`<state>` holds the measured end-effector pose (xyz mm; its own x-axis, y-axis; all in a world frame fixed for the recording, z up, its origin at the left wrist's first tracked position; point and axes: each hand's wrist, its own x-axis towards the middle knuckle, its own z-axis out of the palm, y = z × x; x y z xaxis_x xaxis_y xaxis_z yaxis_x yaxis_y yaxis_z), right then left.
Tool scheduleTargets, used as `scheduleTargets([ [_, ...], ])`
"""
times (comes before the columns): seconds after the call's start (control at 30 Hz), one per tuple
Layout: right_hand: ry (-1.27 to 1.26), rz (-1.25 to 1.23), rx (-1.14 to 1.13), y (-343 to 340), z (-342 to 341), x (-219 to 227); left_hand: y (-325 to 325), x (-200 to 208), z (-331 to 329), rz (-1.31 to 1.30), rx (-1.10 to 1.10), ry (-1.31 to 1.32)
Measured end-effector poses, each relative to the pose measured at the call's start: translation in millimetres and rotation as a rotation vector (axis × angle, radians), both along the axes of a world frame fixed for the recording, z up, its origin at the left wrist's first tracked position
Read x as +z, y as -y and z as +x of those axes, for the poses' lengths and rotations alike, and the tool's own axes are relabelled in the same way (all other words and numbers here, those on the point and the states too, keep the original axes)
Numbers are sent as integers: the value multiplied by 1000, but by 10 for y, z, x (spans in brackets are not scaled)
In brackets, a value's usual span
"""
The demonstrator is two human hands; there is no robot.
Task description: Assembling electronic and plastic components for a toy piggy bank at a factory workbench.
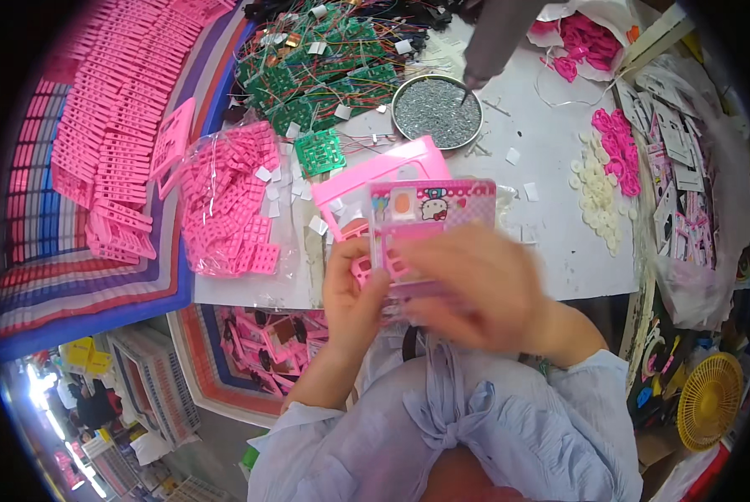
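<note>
My left hand (351,280) is closed on the left edge of a pink plastic toy casing (391,244) with a printed cartoon panel (467,203) at its top. My right hand (483,280) is in front of the casing's right and lower part, smeared by motion, so its fingers are unclear and part of the casing is hidden. Just behind the casing is a pink plastic frame (404,159); whether it touches the casing I cannot tell. One green circuit board (319,152) with thin wires lies left of that frame.
A round dish of small screws (436,109) stands behind, with a dark screwdriver (494,50) hanging over it. Wired circuit boards (325,67) pile up at the back. Left are a bag of pink keypads (228,197) and stacked pink shells (128,100); right, white discs (596,197).
</note>
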<state>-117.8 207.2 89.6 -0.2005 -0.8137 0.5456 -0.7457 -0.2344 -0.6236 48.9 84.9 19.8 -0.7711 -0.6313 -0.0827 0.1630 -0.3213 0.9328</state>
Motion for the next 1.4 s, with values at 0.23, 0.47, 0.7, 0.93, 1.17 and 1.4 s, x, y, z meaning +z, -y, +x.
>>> scheduleTargets([
  [0.23,1220,257,209,-119,-314,-603,83,-40,29,165,-23,-76],
  [0.47,1170,5,26,90,209,-662,124,95,-94,-1236,450,324],
  [0.7,1222,-145,28,131,247,-638,3,174,-69,-365,282,-52],
  [0.93,1320,-78,115,-8,229,-774,237,-22,-218,-8,342,-135],
  [1.17,1454,-184,372,26,74,-877,123,-53,-231,-199,418,-99],
  [1.4,1177,13,151,58,221,-614,228,-68,-198,-422,162,245],
])
